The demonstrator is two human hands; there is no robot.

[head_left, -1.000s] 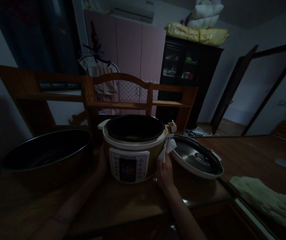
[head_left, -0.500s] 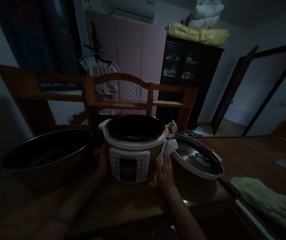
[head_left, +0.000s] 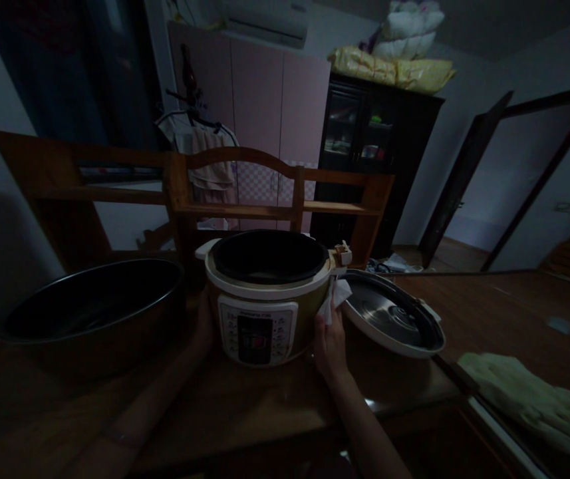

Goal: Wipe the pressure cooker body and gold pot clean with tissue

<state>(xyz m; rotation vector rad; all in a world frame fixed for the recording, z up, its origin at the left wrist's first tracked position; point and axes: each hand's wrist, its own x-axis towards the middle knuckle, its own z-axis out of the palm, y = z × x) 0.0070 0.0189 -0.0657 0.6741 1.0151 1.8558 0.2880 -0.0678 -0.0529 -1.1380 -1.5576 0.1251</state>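
Note:
A rice cooker [head_left: 309, 313] with a white rim and a front button panel stands upright on the wooden desk, its lid off and its dark inside showing. Against the cooker's right side, my right hand [head_left: 331, 342] presses a white tissue [head_left: 338, 296], which it holds under its fingers. My left hand [head_left: 205, 326] rests along the cooker's left side; its fingers are in shadow and mostly hidden behind the body. Just right of the cooker lies the lid [head_left: 389, 313], its metal inner face up. A large dark pot [head_left: 100, 332] sits to the left.
The wooden desk [head_left: 245, 412] has a shelf rack [head_left: 245, 211] along its back. At right, a pale green cloth [head_left: 529, 396] lies near a brown wooden surface [head_left: 494, 306]. Behind are a pink wardrobe [head_left: 257, 100], a black cabinet [head_left: 409, 133] and an open door [head_left: 464, 179].
My right hand has slid slightly right and back along the cooker's side with the tissue. The left hand stays against the other side, and the cooker stands as before.

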